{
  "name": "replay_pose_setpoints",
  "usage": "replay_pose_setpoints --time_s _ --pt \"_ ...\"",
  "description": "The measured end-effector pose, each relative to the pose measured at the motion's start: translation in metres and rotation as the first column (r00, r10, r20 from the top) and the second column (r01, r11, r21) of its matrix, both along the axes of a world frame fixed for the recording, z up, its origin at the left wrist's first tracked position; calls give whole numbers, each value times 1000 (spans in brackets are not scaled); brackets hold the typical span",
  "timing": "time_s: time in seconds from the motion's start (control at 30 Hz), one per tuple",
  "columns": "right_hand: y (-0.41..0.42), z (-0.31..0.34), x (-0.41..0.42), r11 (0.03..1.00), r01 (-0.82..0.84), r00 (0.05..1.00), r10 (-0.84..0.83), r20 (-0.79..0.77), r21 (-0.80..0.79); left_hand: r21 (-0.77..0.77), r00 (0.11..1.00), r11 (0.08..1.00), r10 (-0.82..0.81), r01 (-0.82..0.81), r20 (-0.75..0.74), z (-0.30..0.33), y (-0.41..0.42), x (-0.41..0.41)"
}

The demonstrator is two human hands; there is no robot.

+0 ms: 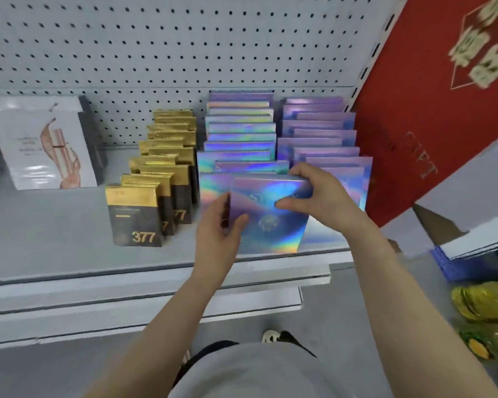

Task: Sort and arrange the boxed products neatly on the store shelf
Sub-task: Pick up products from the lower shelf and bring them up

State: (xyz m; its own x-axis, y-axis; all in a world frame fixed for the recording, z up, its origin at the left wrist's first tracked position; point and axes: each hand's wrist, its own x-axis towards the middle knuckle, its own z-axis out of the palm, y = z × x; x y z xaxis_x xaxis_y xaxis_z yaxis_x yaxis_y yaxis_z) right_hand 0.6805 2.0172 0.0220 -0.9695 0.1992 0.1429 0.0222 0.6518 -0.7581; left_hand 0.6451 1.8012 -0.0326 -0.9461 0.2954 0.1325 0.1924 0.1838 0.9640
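Note:
A holographic purple box (270,219) stands at the front of the grey shelf (55,234), tilted slightly. My left hand (222,225) grips its left edge, thumb on the front face. My right hand (316,193) grips its top right corner, thumb on the front and fingers over the top. Behind it run two rows of the same holographic boxes, a left row (239,139) and a right row (322,139). To the left, two staggered rows of black-and-gold boxes marked 377 (135,216) stand upright.
White boxes with a figure drawing (46,150) stand at the shelf's far left. A red board (431,110) leans at the right beside a grey carton flap (472,202). A blue crate (454,262) and yellow-green bags (483,305) sit on the floor at right.

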Motion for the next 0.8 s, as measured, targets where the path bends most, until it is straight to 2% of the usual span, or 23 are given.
replay_pose_setpoints --time_s 0.1,0.2,0.3,0.37,0.47,0.53,0.8 --pt "-1 -7 -11 996 -80 996 81 -31 27 -106 977 979 156 -173 -146 -7 6 5" --pt "-16 -11 -22 982 -157 987 159 -17 102 -251 937 917 252 -311 -242 -16 -5 15" --pt "-30 -17 -26 957 -203 978 210 -12 207 -391 923 845 273 -364 -271 -27 -9 24" --pt "-33 -19 -26 936 -202 977 215 -13 288 -450 938 826 262 -340 -227 -32 -7 23" --pt "-31 -18 -27 879 -214 972 234 6 426 -413 958 865 252 -286 -135 -34 -5 14" --pt "-30 -15 -28 815 -238 965 262 31 528 -399 957 870 252 -289 -144 -35 -4 9" --pt "-32 -7 -37 731 -86 984 170 -59 677 -355 948 884 247 -305 -200 -33 9 -12"
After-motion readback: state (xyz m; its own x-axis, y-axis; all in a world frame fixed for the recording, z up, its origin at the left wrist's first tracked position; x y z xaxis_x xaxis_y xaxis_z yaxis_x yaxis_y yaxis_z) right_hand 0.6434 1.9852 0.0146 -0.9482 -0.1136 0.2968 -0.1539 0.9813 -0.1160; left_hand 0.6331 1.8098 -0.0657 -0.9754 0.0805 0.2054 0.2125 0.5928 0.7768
